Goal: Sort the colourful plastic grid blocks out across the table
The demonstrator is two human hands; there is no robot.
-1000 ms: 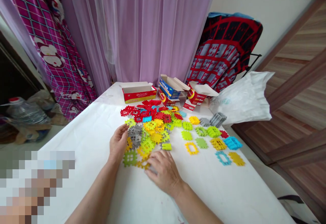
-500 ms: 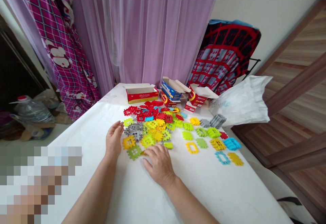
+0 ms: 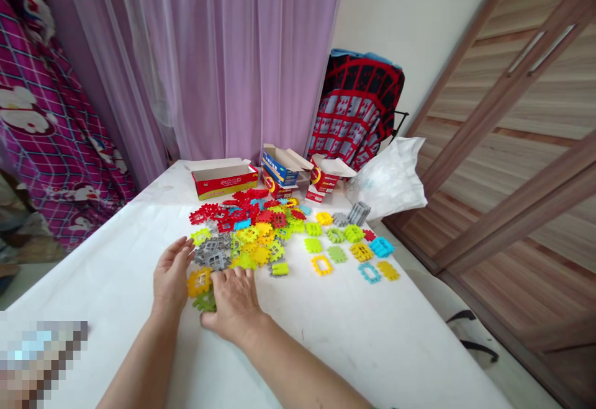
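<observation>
My left hand [image 3: 173, 275] is at the left edge of a pile of plastic interlocking building pieces, fingers loosely extended with nothing in them. Close by its fingertips are a lime-green piece [image 3: 200, 236] and an orange window piece [image 3: 200, 281]. Over the front of the pile lies my right hand [image 3: 236, 305], palm down, thumb apart from the fingers. Its fingertips reach onto yellow-green pieces [image 3: 244, 261], and a dark green piece [image 3: 205, 301] shows beside its thumb. What lies under the palm is hidden. Grey window pieces [image 3: 216, 254] sit between both hands.
Red pieces [image 3: 212, 213] form the pile's back. Sorted pieces in several colours, such as a yellow frame [image 3: 321, 274], lie to the right. Behind stand a red box [image 3: 226, 184], a blue box [image 3: 279, 170] and a white bag [image 3: 391, 179] on the white table [image 3: 326, 334].
The camera view has turned right, shifting the scene leftward. My right hand has moved left over the pile, closer to my left hand, now partly covering the dark green piece.
</observation>
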